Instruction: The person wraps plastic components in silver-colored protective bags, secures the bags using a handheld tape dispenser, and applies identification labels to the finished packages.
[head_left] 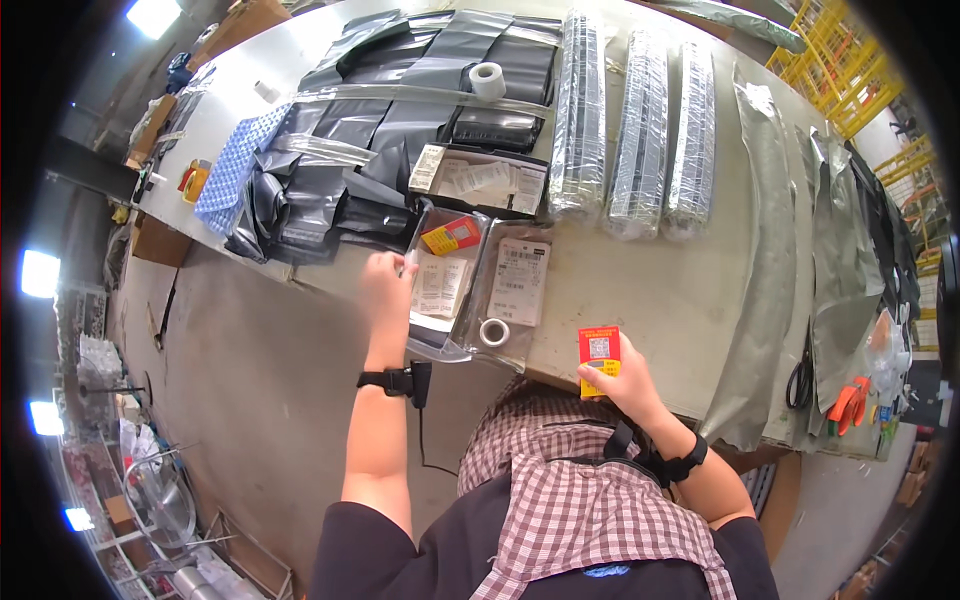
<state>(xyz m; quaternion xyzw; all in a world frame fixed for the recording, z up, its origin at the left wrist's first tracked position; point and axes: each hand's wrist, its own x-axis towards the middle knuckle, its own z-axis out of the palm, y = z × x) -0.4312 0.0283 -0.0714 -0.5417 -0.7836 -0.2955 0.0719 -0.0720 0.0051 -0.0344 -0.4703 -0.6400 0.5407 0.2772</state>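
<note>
My right hand (622,376) grips a red and yellow card (599,348) with a square code on it, thumb across its lower part, just over the table's near edge. My left hand (386,292), partly blurred, is raised beside the left rim of a clear plastic tray (436,350). Its fingers are curled together, and what they hold, if anything, is too small to make out. Inside that tray lie another red and yellow card (452,236) and white printed labels (438,284). A second clear tray (480,300) alongside holds a white label stack (519,280) and a tape roll (494,332).
Behind the trays is an open box of labels (480,182). Black plastic bags (400,110) are spread at the far left, with a white roll (487,80) on them. Several clear-wrapped rolls (637,130) lie farther right. Grey sheeting (765,270) and orange-handled scissors (848,404) are at the right.
</note>
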